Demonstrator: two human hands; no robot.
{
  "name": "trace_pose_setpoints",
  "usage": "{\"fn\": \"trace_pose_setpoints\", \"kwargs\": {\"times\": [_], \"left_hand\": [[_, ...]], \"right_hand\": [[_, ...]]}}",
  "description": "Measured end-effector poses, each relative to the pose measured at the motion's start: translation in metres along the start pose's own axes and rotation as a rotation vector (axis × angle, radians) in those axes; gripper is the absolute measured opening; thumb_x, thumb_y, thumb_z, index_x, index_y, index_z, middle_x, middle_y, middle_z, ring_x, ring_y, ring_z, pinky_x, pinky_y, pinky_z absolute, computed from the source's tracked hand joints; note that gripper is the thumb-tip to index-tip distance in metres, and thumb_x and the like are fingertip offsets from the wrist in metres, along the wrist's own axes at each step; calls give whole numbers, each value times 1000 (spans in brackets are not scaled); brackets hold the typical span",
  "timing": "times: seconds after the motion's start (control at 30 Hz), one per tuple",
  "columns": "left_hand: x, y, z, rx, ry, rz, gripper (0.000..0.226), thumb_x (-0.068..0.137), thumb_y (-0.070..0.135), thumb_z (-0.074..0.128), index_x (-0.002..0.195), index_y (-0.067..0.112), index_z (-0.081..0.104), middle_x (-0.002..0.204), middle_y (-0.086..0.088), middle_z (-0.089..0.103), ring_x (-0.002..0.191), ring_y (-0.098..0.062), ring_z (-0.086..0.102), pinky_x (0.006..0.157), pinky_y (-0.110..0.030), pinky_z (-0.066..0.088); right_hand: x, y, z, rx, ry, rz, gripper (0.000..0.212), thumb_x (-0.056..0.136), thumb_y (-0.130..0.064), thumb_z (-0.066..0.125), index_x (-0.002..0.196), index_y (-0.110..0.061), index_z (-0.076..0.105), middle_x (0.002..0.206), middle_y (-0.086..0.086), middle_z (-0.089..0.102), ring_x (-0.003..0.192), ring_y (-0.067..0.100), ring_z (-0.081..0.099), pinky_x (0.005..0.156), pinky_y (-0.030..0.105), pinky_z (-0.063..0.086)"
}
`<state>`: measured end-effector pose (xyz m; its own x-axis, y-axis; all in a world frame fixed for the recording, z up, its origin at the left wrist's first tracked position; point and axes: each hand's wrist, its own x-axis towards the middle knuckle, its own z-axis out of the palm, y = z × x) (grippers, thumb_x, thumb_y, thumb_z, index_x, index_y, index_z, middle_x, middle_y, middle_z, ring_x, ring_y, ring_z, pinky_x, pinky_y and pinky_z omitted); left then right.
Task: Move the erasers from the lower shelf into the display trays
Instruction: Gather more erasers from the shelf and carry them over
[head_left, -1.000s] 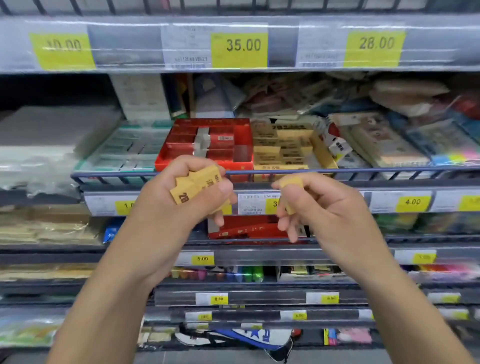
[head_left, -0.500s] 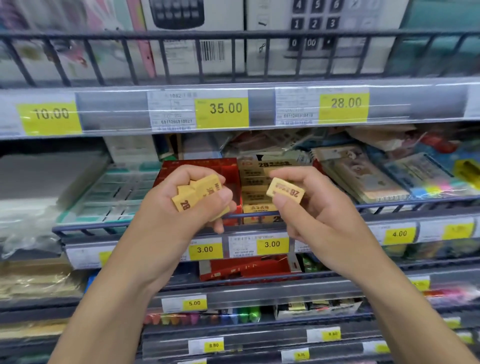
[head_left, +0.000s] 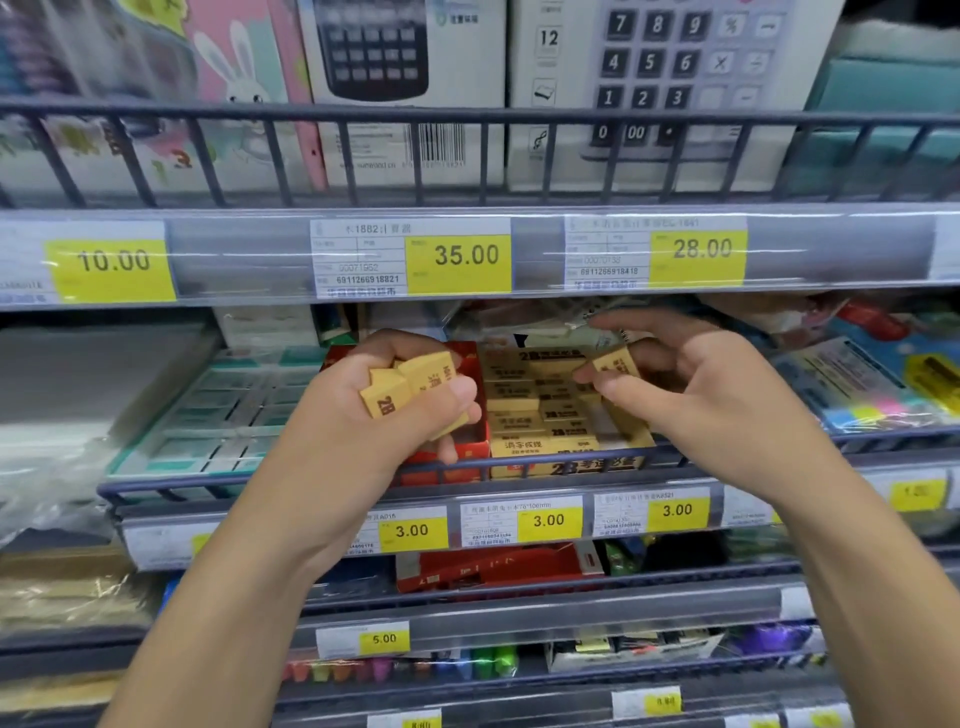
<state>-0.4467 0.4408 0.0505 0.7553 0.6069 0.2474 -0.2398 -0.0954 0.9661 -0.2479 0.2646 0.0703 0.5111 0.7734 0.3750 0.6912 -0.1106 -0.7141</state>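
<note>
So my left hand is curled around a small bunch of yellow erasers; I can count at least three, but my fingers hide the rest. My right hand pinches one eraser between thumb and fingertips, held over the yellow display tray on the wire shelf. That tray is packed with erasers in rows, too overlapped to count properly. A red tray sits just left of it, mostly behind my left hand. Higher up, three yellow price tags read 10.00, 35.00 and 28.00, with two calculator boxes cut off on top.
</note>
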Motion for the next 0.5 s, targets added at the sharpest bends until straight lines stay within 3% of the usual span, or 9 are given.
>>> {"fn": "trace_pose_setpoints", "kwargs": {"times": [0.1, 0.2, 0.27, 0.37, 0.43, 0.5], "left_hand": [[6, 1, 3, 26, -32, 16, 15, 76, 35, 85, 87, 33, 76, 81, -3, 77, 81, -27, 74, 80, -32, 61], [12, 1, 5, 39, -30, 10, 24, 70, 42, 85, 91, 33, 77, 86, -5, 79, 77, -28, 72, 81, -36, 64], [16, 1, 5, 52, -32, -4, 29, 71, 42, 86, 96, 30, 76, 90, -8, 80, 74, -25, 70, 86, -40, 64], [19, 0, 8, 50, -37, -2, 26, 68, 43, 85, 91, 35, 75, 92, -10, 80, 72, -23, 69, 82, -39, 61], [21, -1, 9, 46, -29, -1, 26, 67, 42, 85, 90, 35, 75, 92, -10, 80, 72, -25, 69, 84, -43, 59], [22, -3, 9, 52, -17, -1, 26, 67, 42, 85, 90, 35, 75, 91, -12, 79, 77, -30, 71, 91, -48, 58]], "right_hand": [[6, 3, -4, 1, 18, 3, 17, 87, -31, 71, 103, -38, 68, 91, -6, 77, 64, 2, 64, 58, 21, 48], [14, 6, -4, -14, 12, 14, 16, 87, -30, 74, 100, -33, 66, 90, -9, 75, 86, 15, 70, 81, 38, 54], [18, 8, -6, -58, 15, 6, 13, 88, -33, 74, 98, -38, 67, 87, -13, 73, 77, 21, 68, 74, 37, 54], [21, 10, -7, -137, 19, -9, 6, 86, -38, 74, 87, -40, 69, 67, -17, 65, 50, 14, 53, 50, 21, 43], [24, 10, -8, -177, 16, 21, 12, 81, -46, 75, 87, -39, 68, 60, -7, 62, 45, 11, 45, 47, 22, 38], [26, 10, -11, -199, -41, 60, 14, 81, -50, 73, 91, -44, 67, 63, 0, 66, 50, 14, 54, 53, 25, 44]]}}
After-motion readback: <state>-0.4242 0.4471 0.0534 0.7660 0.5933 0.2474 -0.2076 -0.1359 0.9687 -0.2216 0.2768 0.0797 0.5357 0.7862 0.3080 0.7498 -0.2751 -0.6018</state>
